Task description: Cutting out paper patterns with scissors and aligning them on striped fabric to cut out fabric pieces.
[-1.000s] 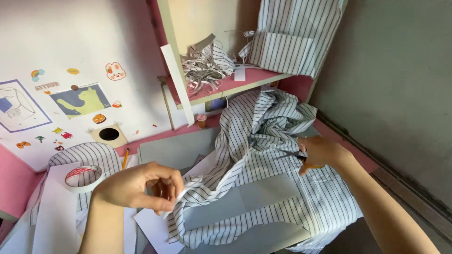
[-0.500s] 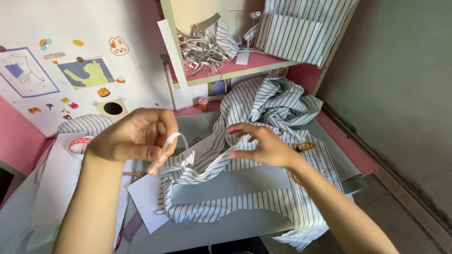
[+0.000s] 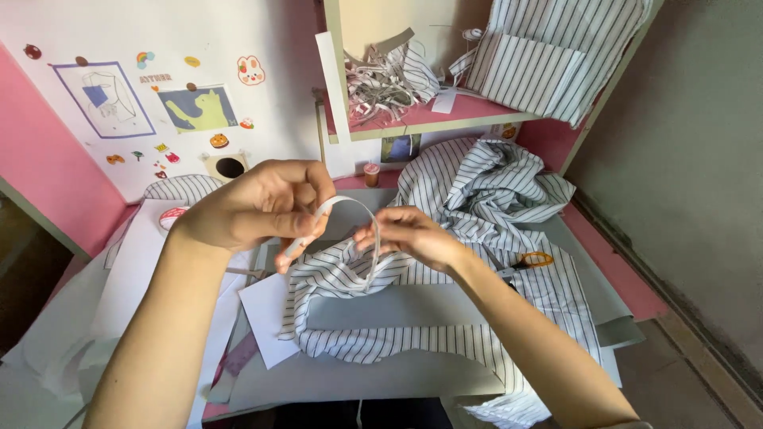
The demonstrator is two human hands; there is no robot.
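A narrow white strip of tape arches between my two hands above the desk. My left hand pinches its left end, with the fingers curled. At the strip's right end my right hand grips it with thumb and fingers. Below both hands lies white cloth with dark stripes, folded around a grey card sheet. Orange-handled scissors rest on the cloth just right of my right wrist.
A roll of tape lies at the left on white paper. A small spool stands near the wall. A shelf holds cut strips and more striped cloth. Stickers and drawings cover the white wall panel.
My right hand left the cloth's right side and came in to meet the left. Both hands rose and now stretch the white strip between them.
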